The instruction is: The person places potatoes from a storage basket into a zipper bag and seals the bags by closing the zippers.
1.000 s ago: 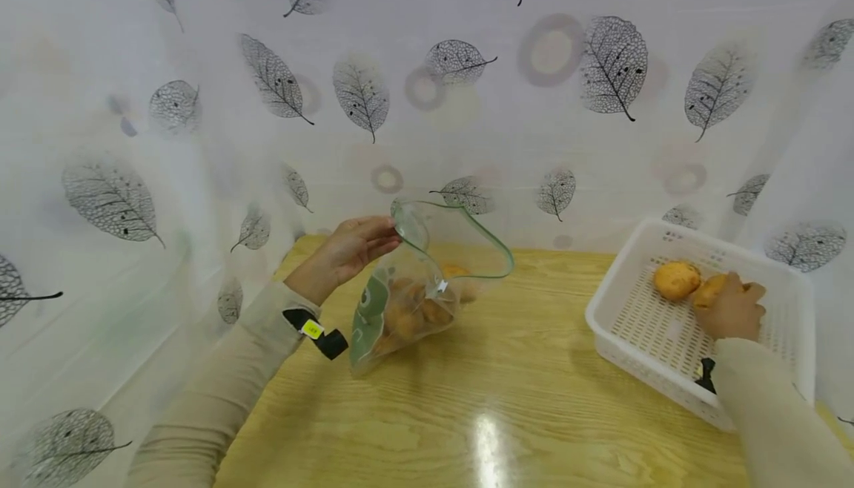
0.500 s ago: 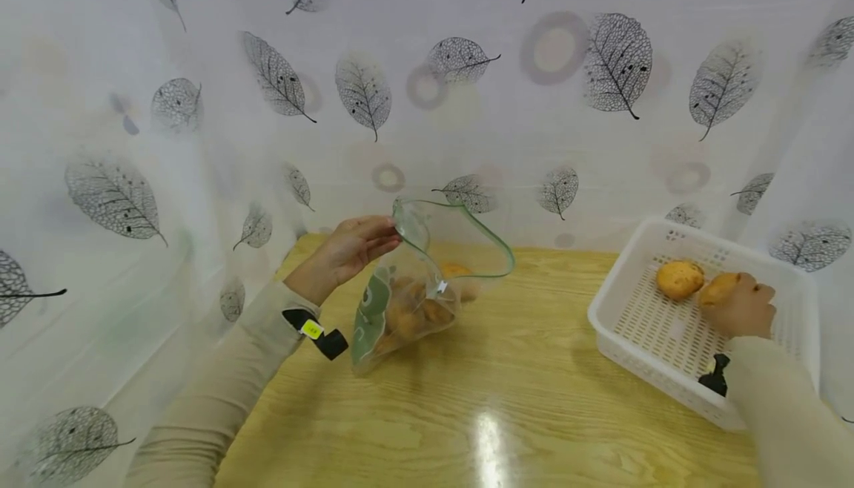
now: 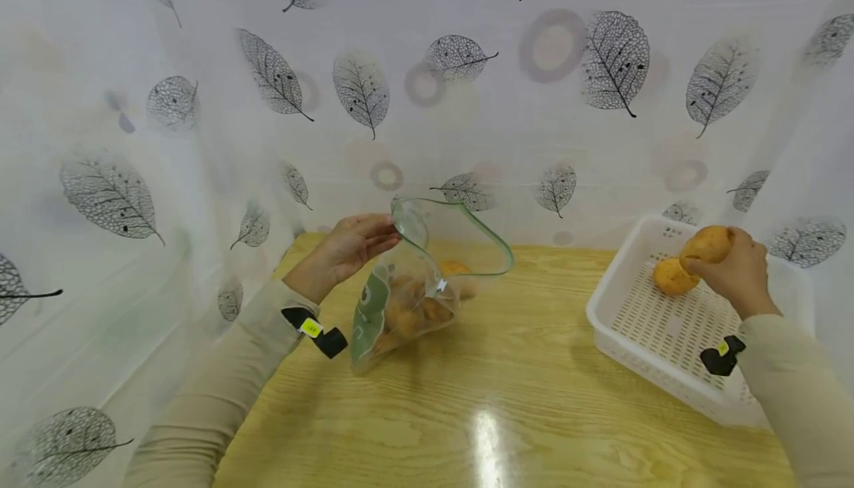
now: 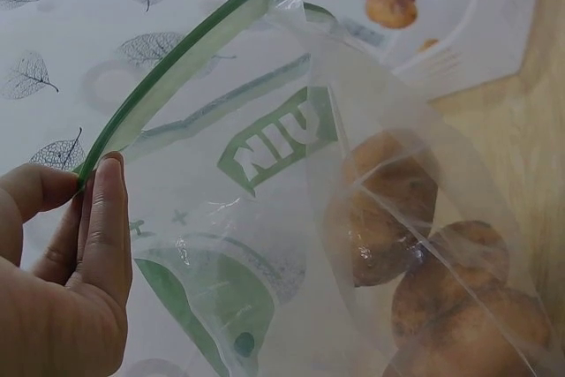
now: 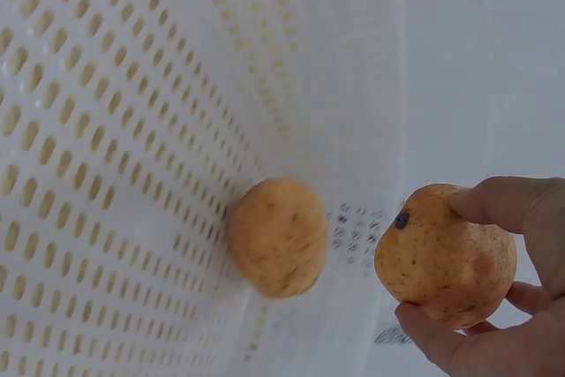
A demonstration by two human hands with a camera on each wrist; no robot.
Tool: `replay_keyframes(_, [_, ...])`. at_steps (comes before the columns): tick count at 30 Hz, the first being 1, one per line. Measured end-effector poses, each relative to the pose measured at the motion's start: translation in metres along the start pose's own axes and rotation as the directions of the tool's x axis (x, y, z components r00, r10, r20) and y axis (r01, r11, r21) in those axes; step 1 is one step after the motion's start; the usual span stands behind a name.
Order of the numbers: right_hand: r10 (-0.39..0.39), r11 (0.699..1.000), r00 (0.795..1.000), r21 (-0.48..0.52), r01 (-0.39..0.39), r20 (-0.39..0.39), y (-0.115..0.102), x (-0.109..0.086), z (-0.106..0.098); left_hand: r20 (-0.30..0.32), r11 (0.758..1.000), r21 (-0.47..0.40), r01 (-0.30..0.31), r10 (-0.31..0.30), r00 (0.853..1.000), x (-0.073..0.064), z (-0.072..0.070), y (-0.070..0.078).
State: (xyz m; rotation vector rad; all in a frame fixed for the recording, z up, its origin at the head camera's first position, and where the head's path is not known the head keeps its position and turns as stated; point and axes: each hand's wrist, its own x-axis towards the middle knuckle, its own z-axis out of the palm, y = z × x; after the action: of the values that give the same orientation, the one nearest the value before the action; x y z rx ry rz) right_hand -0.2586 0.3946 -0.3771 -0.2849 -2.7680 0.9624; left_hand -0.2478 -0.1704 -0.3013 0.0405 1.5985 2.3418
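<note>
My left hand [image 3: 350,251] pinches the green zip rim of a clear zip bag [image 3: 414,302], holding its mouth wide. Inside the bag lie several potatoes [image 4: 468,306], seen through the plastic. My right hand [image 3: 739,271] grips a potato [image 3: 709,244], raised above the white basket [image 3: 603,317]; the right wrist view shows a dark spot on this potato [image 5: 446,258], between thumb and fingers. A second potato [image 3: 674,277] rests on the basket floor, just below the held one.
The basket with slotted floor stands at the right of the wooden table [image 3: 534,369]. Behind and to the left hangs a pale curtain [image 3: 467,124] with a leaf print.
My right hand has picked up a potato from the basket floor and lifted it above the other one. The left hand and the bag have stayed in place.
</note>
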Motion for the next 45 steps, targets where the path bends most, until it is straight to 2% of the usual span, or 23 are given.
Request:
replay_keyframes(6, [-0.076,0.991,0.995,0.117,0.068,0.062,-0.049,-0.002,0.002,-0.005,1.000,-0.003,0.002,-0.002,1.000,0.000,0.001,0.000])
replay_keyframes(10, [-0.147,0.971,0.982,0.208,0.120,0.122,-0.085,-0.008,0.005,-0.004,1.000,-0.009,0.001,-0.001,1.000,0.000,0.002,0.000])
replay_keyframes(14, [-0.219,0.937,0.959,0.312,0.156,0.178,-0.120,-0.020,0.011,0.004,1.000,-0.010,0.001,-0.001,1.000,0.000,0.002,0.000])
replay_keyframes(21, [-0.331,0.891,0.914,0.396,0.220,0.236,-0.171,-0.048,0.021,0.013,1.000,-0.008,-0.003,0.003,1.000,0.002,0.002,0.000])
replay_keyframes(26, [-0.408,0.825,0.882,0.508,0.246,0.235,-0.193,-0.061,0.037,0.008,1.000,-0.011,-0.007,0.007,1.000,0.002,0.003,0.001])
replay_keyframes(31, [-0.463,0.778,0.859,0.565,0.275,0.218,-0.208,-0.070,0.051,0.006,1.000,-0.012,-0.005,0.005,1.000,0.001,0.003,0.003])
replay_keyframes(37, [-0.524,0.737,0.825,0.599,0.313,0.212,-0.225,-0.076,0.058,0.002,1.000,-0.021,-0.013,0.013,1.000,0.000,0.005,0.006])
replay_keyframes(45, [-0.571,0.698,0.799,0.624,0.351,0.190,-0.245,-0.077,0.070,0.010,1.000,-0.025,-0.018,0.018,1.000,-0.002,0.007,0.011])
